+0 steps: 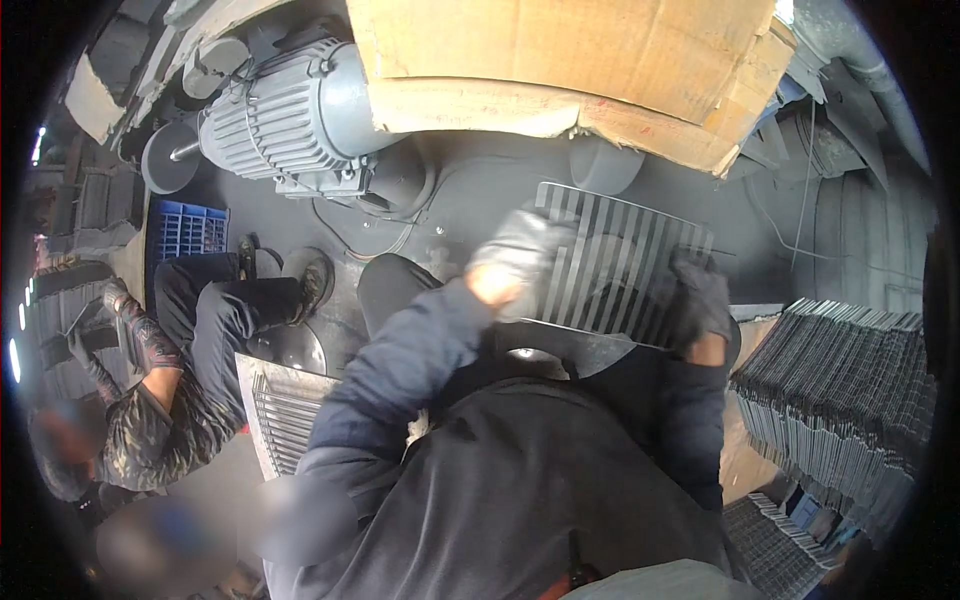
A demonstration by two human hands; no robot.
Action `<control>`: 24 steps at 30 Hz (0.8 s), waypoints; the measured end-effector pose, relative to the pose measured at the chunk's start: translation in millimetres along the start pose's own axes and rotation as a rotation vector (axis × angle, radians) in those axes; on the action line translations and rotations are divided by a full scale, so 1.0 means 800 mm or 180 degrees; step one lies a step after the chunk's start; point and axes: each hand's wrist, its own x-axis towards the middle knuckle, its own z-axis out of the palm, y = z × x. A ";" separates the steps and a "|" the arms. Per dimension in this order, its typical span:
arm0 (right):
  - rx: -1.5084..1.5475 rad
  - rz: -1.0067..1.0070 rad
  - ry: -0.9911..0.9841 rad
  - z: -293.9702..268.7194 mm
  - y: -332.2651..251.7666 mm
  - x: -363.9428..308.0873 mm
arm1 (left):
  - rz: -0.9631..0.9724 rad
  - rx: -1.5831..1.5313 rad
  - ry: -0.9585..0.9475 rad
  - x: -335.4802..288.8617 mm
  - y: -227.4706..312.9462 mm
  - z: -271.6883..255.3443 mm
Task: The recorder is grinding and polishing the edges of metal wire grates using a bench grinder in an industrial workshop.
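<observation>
A flat grey metal grate (610, 262) with long parallel bars is tilted above my lap. My right hand (698, 300), in a dark glove, grips its right edge, the fingers partly lost in shadow. My left hand (520, 248), in a grey glove, is at the grate's left edge. It is smeared by motion, so its fingers and whether they hold the edge cannot be made out. Just beyond the grate, a rounded grey wheel-like part (606, 165) shows below a cardboard sheet (560, 45).
A large grey motor (290, 120) stands at the far left, near a blue plastic crate (190, 232). Stacked grates (830, 380) rise on my right, and more grates (285, 415) lie to my left. A gloved co-worker (160, 400) sits at the left.
</observation>
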 end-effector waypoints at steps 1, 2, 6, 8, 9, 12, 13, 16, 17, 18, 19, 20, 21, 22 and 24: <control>0.0122 0.0024 0.0197 -0.015 0.000 -0.001 | -0.0358 -0.0439 0.0024 0.016 0.011 0.023; 0.0378 0.0070 0.0193 -0.026 -0.001 0.000 | -0.0744 -0.0826 -0.0079 0.022 0.013 0.026; -0.1339 -0.0872 -0.0376 0.007 0.011 0.023 | -0.0548 0.0064 0.0020 -0.004 -0.001 -0.014; -0.1417 -0.0461 -0.0553 0.061 0.020 0.043 | 0.0303 0.1184 0.0001 -0.040 -0.019 -0.064; -0.1946 -0.0542 -0.0723 0.078 0.021 0.044 | 0.0628 0.1338 0.0037 -0.058 -0.028 -0.087; -0.0993 -0.0211 -0.1157 0.098 0.016 0.034 | -0.1646 -0.2538 -0.0320 -0.086 -0.046 -0.101; -0.0543 0.0121 -0.1065 0.094 0.013 0.026 | -0.1612 -0.2538 -0.0307 -0.089 -0.044 -0.097; -0.1298 -0.1559 -0.1185 0.042 -0.008 0.002 | -0.0059 -0.1530 -0.0564 -0.055 -0.017 -0.061; -0.0385 -0.1288 -0.1404 0.024 -0.011 -0.006 | -0.0765 -0.2214 -0.0474 -0.043 0.000 -0.042; 0.1497 -0.0086 -0.1764 0.000 -0.016 -0.020 | -0.1180 -0.2804 -0.0469 -0.027 0.018 -0.024; 0.1703 -0.0003 -0.1580 -0.014 -0.019 -0.025 | -0.1491 -0.2972 -0.0518 -0.009 0.036 -0.007; 0.1998 -0.0004 -0.1626 -0.032 -0.029 -0.027 | -0.1308 -0.3433 -0.0654 0.007 0.047 0.004; 0.2425 -0.0035 -0.1812 -0.041 -0.036 -0.029 | -0.1532 -0.3281 -0.0599 0.020 0.054 0.012; 0.2015 -0.0069 -0.1421 -0.044 -0.040 -0.031 | -0.1507 -0.3262 -0.0611 0.028 0.057 0.017; 0.1585 -0.0238 -0.1085 -0.035 -0.050 -0.024 | -0.1431 -0.3517 -0.0527 0.028 0.050 0.010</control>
